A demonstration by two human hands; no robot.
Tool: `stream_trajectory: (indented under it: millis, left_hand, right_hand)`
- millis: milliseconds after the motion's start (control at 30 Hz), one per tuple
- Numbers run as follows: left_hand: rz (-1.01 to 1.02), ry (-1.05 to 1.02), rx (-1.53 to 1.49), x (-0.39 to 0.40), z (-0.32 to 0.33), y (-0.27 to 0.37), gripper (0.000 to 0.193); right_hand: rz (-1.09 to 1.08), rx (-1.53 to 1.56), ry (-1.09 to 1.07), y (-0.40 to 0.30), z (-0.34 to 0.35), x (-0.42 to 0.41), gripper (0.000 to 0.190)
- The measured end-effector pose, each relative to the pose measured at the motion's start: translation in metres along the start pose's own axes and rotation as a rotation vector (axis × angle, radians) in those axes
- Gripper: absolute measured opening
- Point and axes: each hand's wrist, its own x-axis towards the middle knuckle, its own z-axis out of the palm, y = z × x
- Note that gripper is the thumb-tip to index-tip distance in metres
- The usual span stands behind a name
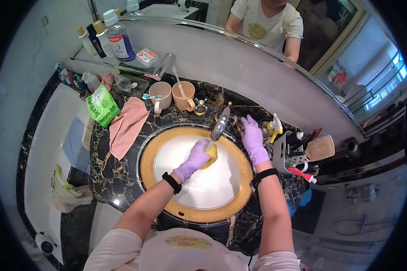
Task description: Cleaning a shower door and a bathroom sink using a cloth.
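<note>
My left hand [196, 158], in a purple rubber glove, holds a yellow cloth [210, 159] over the white washbasin [203, 189] with its gold rim. Water appears to run onto the cloth from the chrome faucet [220, 124]. My right hand [251, 133], gloved in purple too, lies over the right tap knob [240, 126], which it mostly hides; whether its fingers grip the knob is hard to tell. The left tap knob [200, 106] stands uncovered beside the cups. A spray bottle [274, 128] with a yellow and white trigger is just right of my right hand.
Left on the dark marble counter lie a pink cloth [128, 126] and a green packet [103, 105]. Two cups [160, 93] with toothbrushes stand behind the basin. A grey basket [280, 154] holds a hairbrush [320, 148]. Mouthwash [120, 42] and bottles stand on a glass shelf.
</note>
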Motion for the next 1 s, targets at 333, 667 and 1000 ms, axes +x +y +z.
stream_trajectory:
  millis: [333,667,1000]
  left_hand:
    - [-0.073,-0.104,-0.244,0.012,0.009,-0.032,0.046]
    - [-0.262,-0.272,-0.696,0.003,-0.02,-0.001,0.053]
    - [-0.381,-0.447,-1.354,-0.022,-0.027,-0.009,0.036]
  right_hand:
    - [0.077,-0.025,-0.092,-0.003,-0.003,0.028,0.036]
    - [0.449,-0.2,-0.181,-0.022,-0.012,0.039,0.04]
    - [0.343,1.456,-0.393,-0.111,0.034,-0.118,0.08]
